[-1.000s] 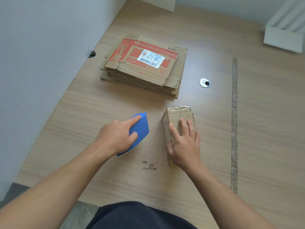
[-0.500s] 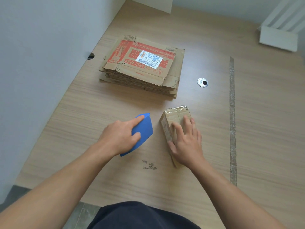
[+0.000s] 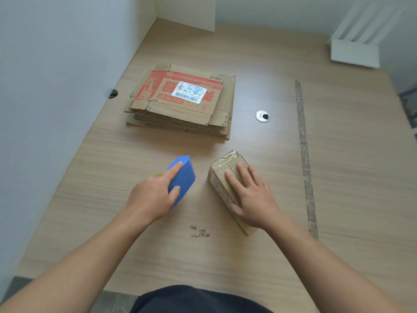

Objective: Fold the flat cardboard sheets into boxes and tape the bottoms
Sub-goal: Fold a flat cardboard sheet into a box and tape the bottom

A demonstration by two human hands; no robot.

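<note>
Sheets [image 3: 180, 109], label [image 3: 189, 91] "J4-J06" (inverted); left hand [image 3: 153, 195] grips blue tool [image 3: 184, 175]; right hand [image 3: 252, 197], fingers [image 3: 244, 175] straight, on taped box [image 3: 222, 169].

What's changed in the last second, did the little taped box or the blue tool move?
The right hand, flat on the small taped box, turned it slightly: the near end swung right, so it lies more slanted. Nothing was grasped or released. The left hand still holds the blue tool in place; the stack of flat cardboard stayed put.
</note>
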